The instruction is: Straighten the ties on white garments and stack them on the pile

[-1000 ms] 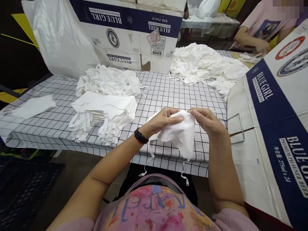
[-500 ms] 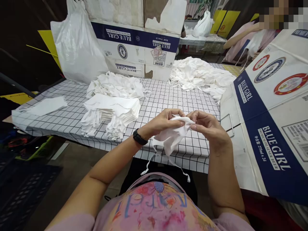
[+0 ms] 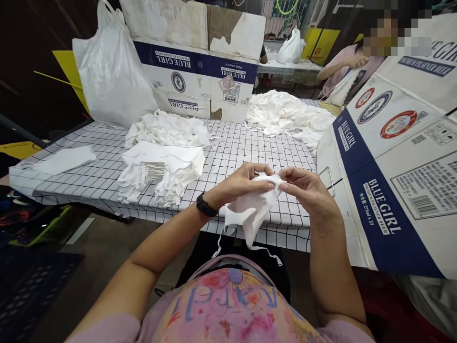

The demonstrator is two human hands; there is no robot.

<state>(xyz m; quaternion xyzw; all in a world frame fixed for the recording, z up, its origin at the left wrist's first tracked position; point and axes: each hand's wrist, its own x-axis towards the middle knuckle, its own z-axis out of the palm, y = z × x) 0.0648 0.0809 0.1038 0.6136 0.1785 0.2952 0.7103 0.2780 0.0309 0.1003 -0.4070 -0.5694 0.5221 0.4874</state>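
In front of my body, above the table's near edge, I hold a white cloth piece with thin straps (image 3: 246,214). My left hand (image 3: 250,180) pinches its upper edge between thumb and fingers. Close beside it, my right hand (image 3: 298,186) pinches the upper right corner. The cloth hangs down in folds, and two straps with small end clips dangle below it. My fingertips partly hide the gripped edge. To the left lies a neat stack of flat white cloth pieces (image 3: 167,155), their straps bunched at the front.
Behind the stack is a loose white heap (image 3: 167,128); a larger pile (image 3: 282,112) lies farther right. Cardboard boxes stand at the back (image 3: 200,71) and right (image 3: 374,190). A plastic bag (image 3: 110,71) stands back left on the checked tablecloth (image 3: 228,152). Another person (image 3: 341,71) handles white cloth beyond.
My view has turned slightly right. My right fingers have shifted on the cloth's edge, and its lower part hangs differently. The other person's hands have moved.
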